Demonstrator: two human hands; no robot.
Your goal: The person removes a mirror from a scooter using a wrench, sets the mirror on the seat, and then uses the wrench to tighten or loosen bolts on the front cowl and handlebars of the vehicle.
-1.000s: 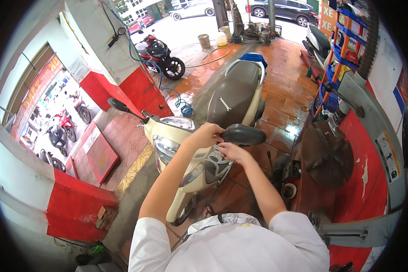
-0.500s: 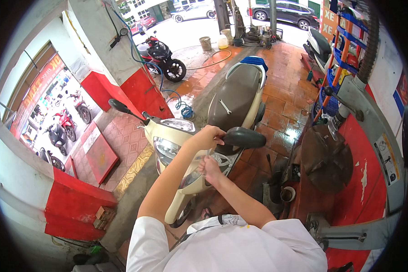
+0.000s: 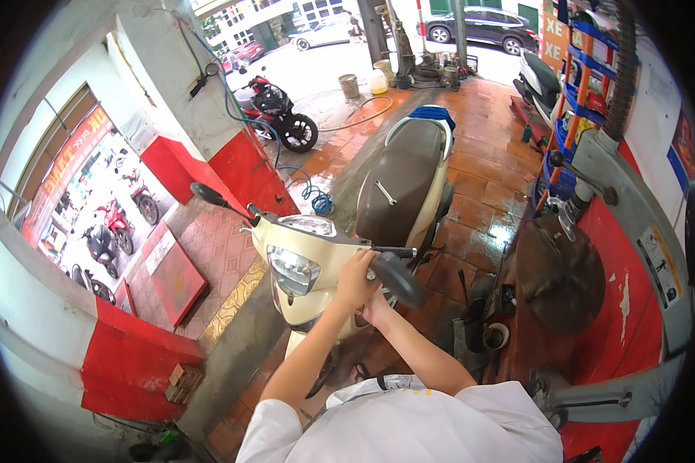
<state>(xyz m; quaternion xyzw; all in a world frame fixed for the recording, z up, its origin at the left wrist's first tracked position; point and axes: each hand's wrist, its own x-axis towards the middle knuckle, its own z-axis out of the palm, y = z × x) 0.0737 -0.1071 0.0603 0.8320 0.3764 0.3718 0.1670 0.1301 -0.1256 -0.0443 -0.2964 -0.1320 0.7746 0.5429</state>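
My left hand is closed round the near end of a black mirror, which hangs tilted below the right handlebar of the cream scooter. Just under it, my right hand has its fingers curled behind my left hand and wrist; what they hold is hidden. The scooter's headlight is left of my hands. Beyond them lies the brown seat, with a wrench on it and blue cloth at its rear.
A red-and-white pillar with a coiled blue hose stands left, near a parked motorbike. At right are a blue-orange rack, a grey machine arm and a round turntable. A red ramp lies left.
The mirror has dropped and tilted down below the handlebar, whose end now shows. My left hand moved down with it. My right hand moved down and right, partly out of sight.
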